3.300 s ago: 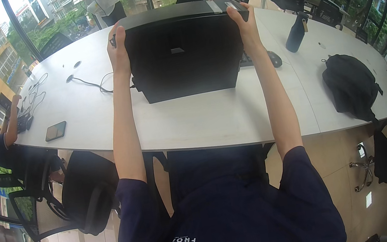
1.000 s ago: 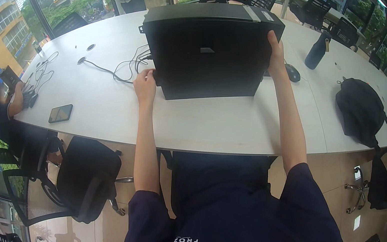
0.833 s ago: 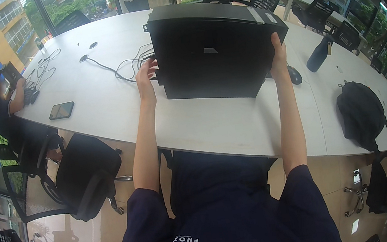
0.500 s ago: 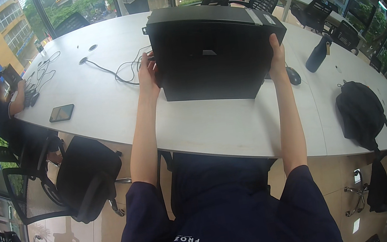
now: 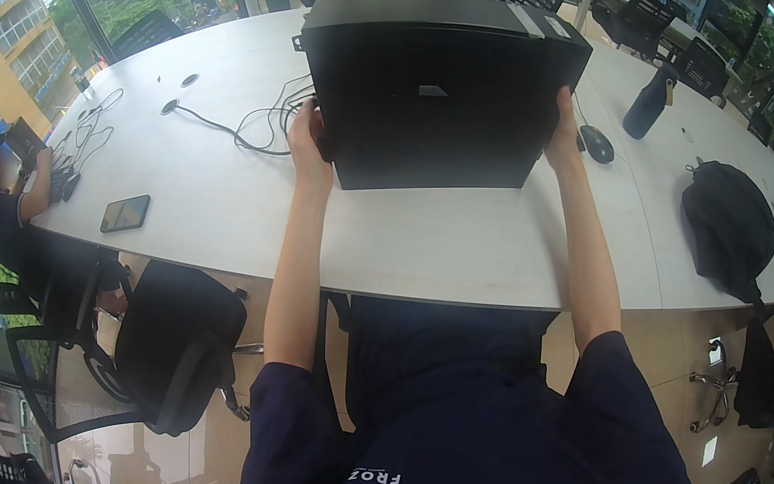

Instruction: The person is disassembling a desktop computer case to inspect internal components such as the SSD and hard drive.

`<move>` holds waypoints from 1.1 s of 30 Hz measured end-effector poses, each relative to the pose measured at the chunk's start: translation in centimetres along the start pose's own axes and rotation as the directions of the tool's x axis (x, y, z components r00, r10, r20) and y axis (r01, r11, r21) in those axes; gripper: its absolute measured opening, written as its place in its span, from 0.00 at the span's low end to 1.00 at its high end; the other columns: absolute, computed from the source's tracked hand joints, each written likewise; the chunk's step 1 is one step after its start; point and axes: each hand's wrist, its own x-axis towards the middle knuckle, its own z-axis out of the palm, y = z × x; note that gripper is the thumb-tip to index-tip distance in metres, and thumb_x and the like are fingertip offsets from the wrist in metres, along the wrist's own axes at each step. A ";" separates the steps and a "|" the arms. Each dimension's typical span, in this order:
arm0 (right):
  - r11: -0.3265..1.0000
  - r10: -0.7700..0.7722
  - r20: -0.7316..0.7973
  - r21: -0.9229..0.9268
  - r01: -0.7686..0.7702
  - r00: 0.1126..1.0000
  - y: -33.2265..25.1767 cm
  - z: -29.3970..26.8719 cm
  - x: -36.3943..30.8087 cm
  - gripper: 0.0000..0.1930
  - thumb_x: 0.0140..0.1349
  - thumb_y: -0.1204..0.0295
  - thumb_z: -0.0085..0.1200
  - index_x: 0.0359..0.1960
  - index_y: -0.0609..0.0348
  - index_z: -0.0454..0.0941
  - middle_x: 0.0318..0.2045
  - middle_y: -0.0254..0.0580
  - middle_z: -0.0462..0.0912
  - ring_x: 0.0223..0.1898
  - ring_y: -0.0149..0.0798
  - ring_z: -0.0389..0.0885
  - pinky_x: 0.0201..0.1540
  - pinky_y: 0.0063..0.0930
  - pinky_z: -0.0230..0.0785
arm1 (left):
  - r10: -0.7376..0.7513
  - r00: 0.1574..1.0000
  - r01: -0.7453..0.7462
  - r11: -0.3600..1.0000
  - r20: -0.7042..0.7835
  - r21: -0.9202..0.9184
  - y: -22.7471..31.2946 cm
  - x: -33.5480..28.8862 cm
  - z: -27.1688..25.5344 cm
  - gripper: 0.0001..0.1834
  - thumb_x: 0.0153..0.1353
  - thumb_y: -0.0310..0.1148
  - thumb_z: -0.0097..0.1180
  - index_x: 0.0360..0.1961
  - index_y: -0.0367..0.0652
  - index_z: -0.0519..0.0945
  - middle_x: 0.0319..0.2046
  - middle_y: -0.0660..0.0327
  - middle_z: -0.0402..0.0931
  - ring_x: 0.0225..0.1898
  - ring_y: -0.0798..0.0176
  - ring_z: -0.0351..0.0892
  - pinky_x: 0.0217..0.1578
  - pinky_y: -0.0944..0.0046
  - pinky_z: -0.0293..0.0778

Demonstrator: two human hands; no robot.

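Between both my hands is a black computer tower [image 5: 435,128], its broad dark side facing me, with a small grey mark in the middle. A small tab juts from its upper left corner. My left hand [image 5: 307,141] grips the left edge, fingers bent behind it and partly hidden. On the right edge, my right hand [image 5: 563,131] presses with the thumb side showing; its other fingers are out of sight behind the case. Whether the tower's lower edge rests on the white table [image 5: 427,236] or hangs just above it, I cannot tell.
A grey cable [image 5: 223,131] curls left of the tower; a phone [image 5: 125,213] lies nearer. To the right are a black mouse [image 5: 598,145], a dark blue bottle [image 5: 649,103] and a black backpack [image 5: 730,218]. Another person [image 5: 7,206] sits at the far left, beside an office chair [image 5: 178,331].
The tower and both my hands have shifted slightly to the right and up in the picture. The whole view has tilted a little too. My grip stays on both edges.
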 end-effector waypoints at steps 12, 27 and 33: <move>0.992 0.087 -0.127 -0.081 -0.097 0.988 1.9 0.8 -2.3 0.50 0.63 0.28 0.42 0.71 0.61 0.61 0.68 0.44 0.68 0.70 0.43 0.64 0.69 0.36 0.58 | 0.124 0.943 -0.068 0.980 -0.309 0.188 -0.4 -1.4 0.1 0.22 0.74 0.47 0.41 0.24 0.47 0.69 0.21 0.70 0.64 0.24 0.75 0.63 0.26 0.67 0.58; 0.995 0.018 -0.168 -0.090 -0.034 0.986 1.6 1.3 -2.6 0.42 0.61 0.29 0.48 0.53 0.61 0.76 0.45 0.37 0.81 0.47 0.30 0.80 0.40 0.22 0.73 | 0.261 0.943 -0.110 0.828 -0.206 0.550 -0.1 -1.5 1.1 0.31 0.77 0.52 0.43 0.17 0.44 0.65 0.17 0.70 0.60 0.23 0.73 0.58 0.25 0.67 0.57; 0.995 0.025 -0.152 -0.087 -0.039 0.988 2.0 0.6 -2.3 0.44 0.62 0.30 0.48 0.56 0.63 0.75 0.47 0.38 0.81 0.49 0.32 0.79 0.47 0.24 0.71 | 0.154 0.977 -0.085 0.919 -0.151 0.386 -0.4 -1.1 0.3 0.31 0.74 0.59 0.38 0.22 0.45 0.67 0.21 0.70 0.64 0.25 0.73 0.62 0.27 0.69 0.57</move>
